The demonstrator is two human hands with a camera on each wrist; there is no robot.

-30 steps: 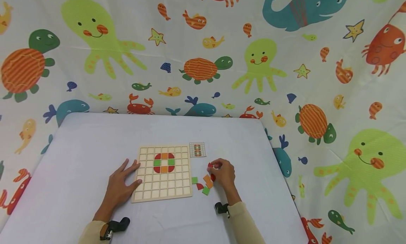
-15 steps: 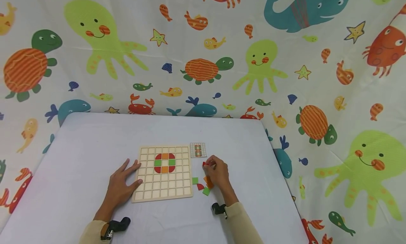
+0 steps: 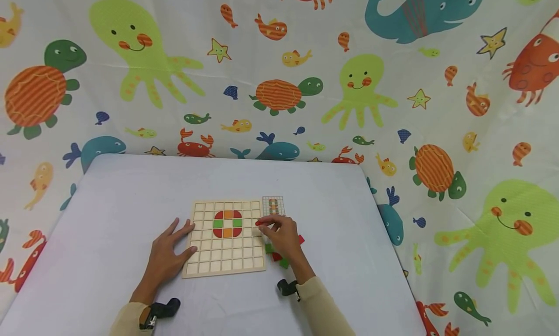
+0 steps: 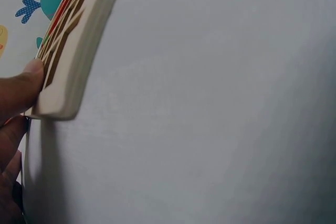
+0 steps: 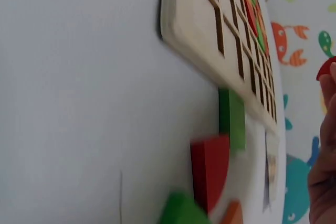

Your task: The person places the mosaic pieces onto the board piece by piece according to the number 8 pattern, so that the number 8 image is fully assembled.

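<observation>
A wooden grid board (image 3: 205,258) lies on the table, with a ring of red quarter-round, orange and green tiles (image 3: 237,223) set in its upper middle cells. My left hand (image 3: 162,259) rests at the board's left edge, fingers spread; in the left wrist view the thumb (image 4: 23,90) touches the board's rim. My right hand (image 3: 283,234) pinches a red quarter-round tile (image 3: 258,223) between thumb and fingertips, over the board's right edge. The same red tile (image 5: 326,69) shows at the right side of the right wrist view.
A small pattern card (image 3: 273,204) lies by the board's upper right corner, partly behind the right hand. Loose tiles lie right of the board, partly covered by that hand: a green one (image 5: 232,119), a red quarter-round (image 5: 211,169), another green (image 5: 182,211) and an orange one (image 5: 232,214).
My right hand has moved left from the loose tiles to the board's right edge, carrying the red quarter-round tile. My left hand stays at the board's left edge.
</observation>
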